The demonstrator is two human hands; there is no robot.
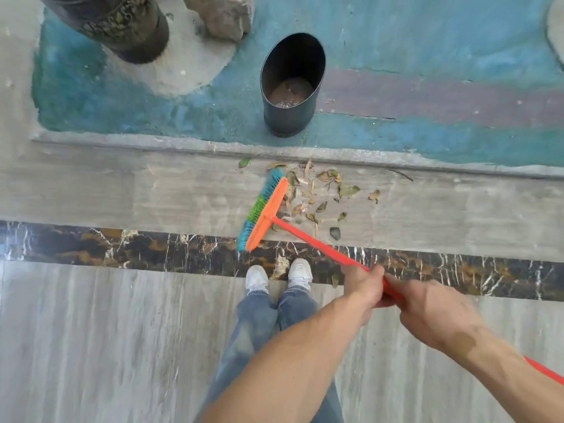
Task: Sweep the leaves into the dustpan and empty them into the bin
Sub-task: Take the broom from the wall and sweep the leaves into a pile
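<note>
An orange broom (266, 214) with blue and green bristles rests on the grey stone floor, its head turned to the left of a scatter of dry leaves (320, 193). Both my hands hold its red handle: my left hand (363, 285) lower down the shaft, my right hand (436, 312) just behind it. A dark cylindrical bin (290, 117) stands open beyond the leaves on the blue painted ground, with some debris at its bottom. No dustpan is in view.
A raised stone kerb (183, 145) runs between the leaves and the bin. A large dark planter (122, 29) and a rock (222, 16) stand at the back left. My feet in white shoes (279, 279) are on a dark marble strip (122, 248).
</note>
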